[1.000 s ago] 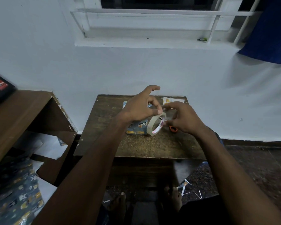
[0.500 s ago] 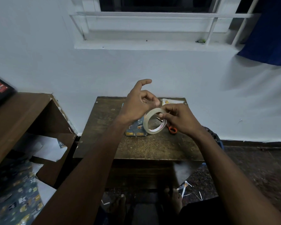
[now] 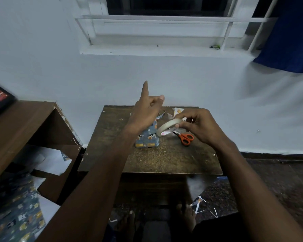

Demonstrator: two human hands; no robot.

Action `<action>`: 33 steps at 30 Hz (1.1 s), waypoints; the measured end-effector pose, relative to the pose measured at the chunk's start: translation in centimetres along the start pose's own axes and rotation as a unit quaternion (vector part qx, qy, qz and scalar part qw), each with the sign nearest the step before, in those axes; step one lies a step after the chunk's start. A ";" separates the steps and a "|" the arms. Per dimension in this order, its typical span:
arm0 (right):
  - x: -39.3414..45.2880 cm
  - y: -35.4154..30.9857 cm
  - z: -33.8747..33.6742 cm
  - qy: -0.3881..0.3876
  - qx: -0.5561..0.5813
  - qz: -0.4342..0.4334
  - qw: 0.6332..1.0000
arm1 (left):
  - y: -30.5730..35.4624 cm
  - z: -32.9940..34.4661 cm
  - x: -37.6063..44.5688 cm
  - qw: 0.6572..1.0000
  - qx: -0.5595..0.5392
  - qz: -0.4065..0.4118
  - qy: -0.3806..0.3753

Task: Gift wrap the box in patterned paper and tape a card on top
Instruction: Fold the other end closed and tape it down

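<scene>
The left hand is raised above the small wooden table and covers the upper part of the wrapped box, so only the lower front of the box shows. Whether this hand pinches a strip of tape cannot be told; the index finger points straight up, the thumb is stretched toward the right, and the other fingers are curled in. The picture is dim, and the hand is a little blurred.

The box stands near the middle of the table, already covered in blue paper with small yellow and white figures. Behind it, a curled scrap of the same paper shows beside the left hand.

The right hand grips a roll of clear tape between thumb and fingers, just to the right of the box and above the table. Under the roll lie orange-handled scissors, their blades partly hidden by it. A pale card lies at the far edge of the table, half hidden by the right hand's fingers; its print cannot be read.
</scene>
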State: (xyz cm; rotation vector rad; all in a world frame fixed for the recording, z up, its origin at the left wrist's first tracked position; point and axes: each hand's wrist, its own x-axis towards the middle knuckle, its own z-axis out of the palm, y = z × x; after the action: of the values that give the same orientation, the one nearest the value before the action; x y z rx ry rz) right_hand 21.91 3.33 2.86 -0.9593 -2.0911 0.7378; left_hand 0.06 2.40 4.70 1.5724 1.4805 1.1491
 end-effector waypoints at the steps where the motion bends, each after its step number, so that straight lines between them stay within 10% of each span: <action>1: -0.2 0.3 -0.3 0.006 -0.010 0.007 1.000 | 0.1 -0.1 0.0 1.000 -0.016 -0.003 -0.003; 6: -0.4 2.4 0.0 0.029 -0.154 0.090 0.983 | 0.0 -0.6 0.1 0.999 -0.041 0.005 -0.015; 11: -0.1 2.6 2.1 -0.114 -0.223 0.175 0.952 | 0.1 -0.8 -0.1 0.996 -0.075 0.017 -0.040; 23: 0.7 -1.2 6.8 0.010 0.199 0.092 0.976 | 0.1 -1.1 -0.3 0.976 -0.211 0.045 -0.019; 33: 0.8 -1.4 9.9 0.136 0.159 0.035 0.977 | 0.4 -1.9 -1.7 0.971 -0.153 0.096 0.157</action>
State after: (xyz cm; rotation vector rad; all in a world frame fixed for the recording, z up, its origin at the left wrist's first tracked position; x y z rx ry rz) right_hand 13.24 1.19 -1.63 -0.9020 -1.6502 0.8921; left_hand -1.45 0.53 5.49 1.3866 1.2805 1.7144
